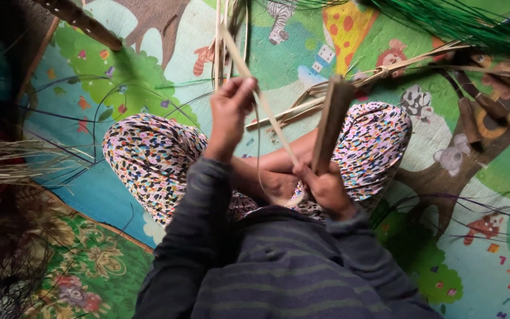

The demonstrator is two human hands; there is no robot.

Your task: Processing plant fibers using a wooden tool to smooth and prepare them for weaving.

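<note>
Sat cross-legged on a colourful play mat (302, 59), with a dark striped sleeve nearest the camera and knees in spotted trousers (149, 153) spread to either side. Right hand (326, 188), low and close to the body, had its grip pressed shut around the lower end of a flat dark wooden blade (333, 118), held upright and tilted slightly away. Left hand (230, 115), raised higher and farther out, had its grip pinching a long pale cane strip (267, 112) between thumb and fingers. Strip ran slanting from above the left grip down to the right grip, meeting the blade's foot just there; whether blade edge and strip actually touched could not be told. Beyond the right grip, more pale split strips (302, 106) lay loose on the mat. Farther still, above and to the right of that grip, a sheaf of green stalks (467, 23). Well off to the left of the left grip, a bundle of dry straw-coloured fibres (7, 162), and beyond it a brown stick (84, 22) lying aslant.
</note>
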